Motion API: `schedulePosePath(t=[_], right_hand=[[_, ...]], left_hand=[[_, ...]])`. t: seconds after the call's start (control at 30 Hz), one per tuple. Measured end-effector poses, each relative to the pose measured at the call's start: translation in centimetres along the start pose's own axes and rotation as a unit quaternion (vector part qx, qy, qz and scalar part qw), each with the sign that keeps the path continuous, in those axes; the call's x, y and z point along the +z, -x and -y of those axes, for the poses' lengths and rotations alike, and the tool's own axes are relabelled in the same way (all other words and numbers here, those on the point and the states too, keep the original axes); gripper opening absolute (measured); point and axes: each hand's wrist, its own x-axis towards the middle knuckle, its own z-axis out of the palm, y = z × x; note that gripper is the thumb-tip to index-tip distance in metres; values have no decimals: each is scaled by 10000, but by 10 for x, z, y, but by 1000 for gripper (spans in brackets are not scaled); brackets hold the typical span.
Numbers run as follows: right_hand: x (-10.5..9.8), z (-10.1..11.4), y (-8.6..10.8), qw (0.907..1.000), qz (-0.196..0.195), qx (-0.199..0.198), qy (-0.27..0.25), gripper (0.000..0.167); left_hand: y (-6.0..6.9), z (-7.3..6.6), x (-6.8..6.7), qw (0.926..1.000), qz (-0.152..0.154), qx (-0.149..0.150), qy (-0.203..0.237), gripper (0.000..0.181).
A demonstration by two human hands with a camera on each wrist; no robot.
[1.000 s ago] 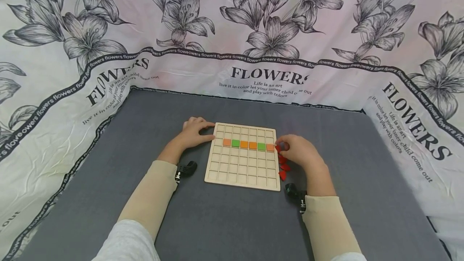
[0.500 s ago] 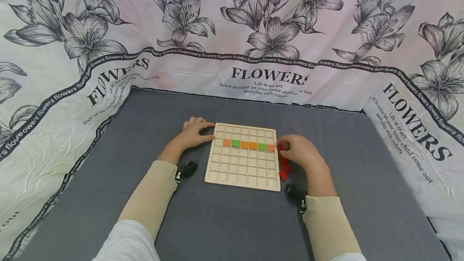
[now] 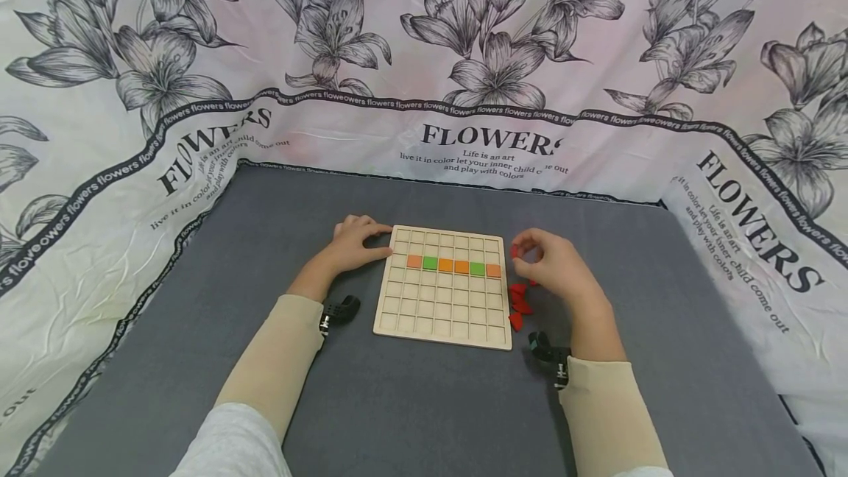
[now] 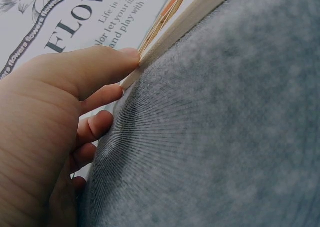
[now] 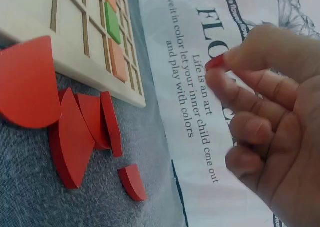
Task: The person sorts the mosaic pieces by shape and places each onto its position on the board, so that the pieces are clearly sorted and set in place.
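A light wooden grid board lies on the grey surface, with a row of square orange and green tiles across it. My left hand is at its left side, the thumb and a fingertip touching the edge. Off the board's right side, my right hand pinches a small red piece between thumb and forefinger. Its full shape is hidden by the fingertips. Below that hand, several flat red pieces with curved edges lie beside the board, some overlapping; a small wedge-shaped one sits apart.
Grey cloth covers the table around the board. A white floral curtain rises along the back and both sides. Dark wrist-worn cameras sit at both wrists.
My right hand has lifted away from the board's right edge, up and slightly rightward, with the small red piece pinched. More of the red pile shows. The left hand stays put.
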Motion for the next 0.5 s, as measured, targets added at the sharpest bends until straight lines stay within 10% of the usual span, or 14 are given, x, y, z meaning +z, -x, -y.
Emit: schedulePosePath(t=[0.5], right_hand=[[23, 19, -4, 9707, 240, -528, -2332, 31]], left_hand=[[0, 0, 0, 10000, -7, 18, -1, 57]])
